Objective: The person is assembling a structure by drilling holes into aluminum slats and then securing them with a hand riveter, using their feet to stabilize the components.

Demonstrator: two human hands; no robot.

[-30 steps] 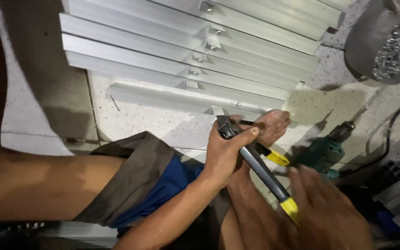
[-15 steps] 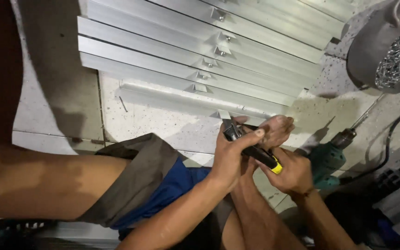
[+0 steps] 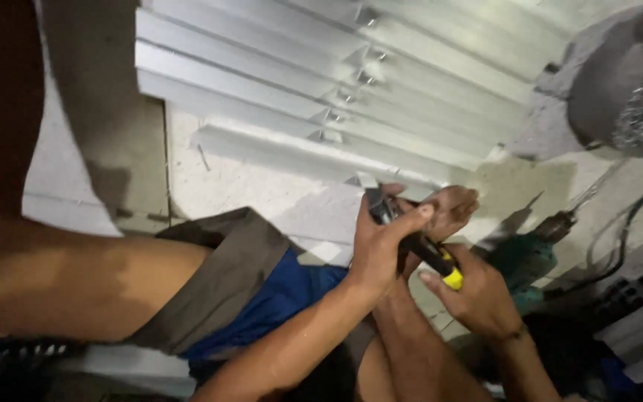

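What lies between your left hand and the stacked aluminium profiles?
A loose aluminium strip lies on the speckled floor between left hand and stack, per the head view.

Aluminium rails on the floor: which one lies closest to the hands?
The single short aluminium rail, set apart below the stacked rails, its right end almost at the left hand gripping the black-and-yellow tool.

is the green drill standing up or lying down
Lying down. The green drill rests on its side on the speckled floor, its bit pointing up and right, just beyond the right hand. No hand holds it.
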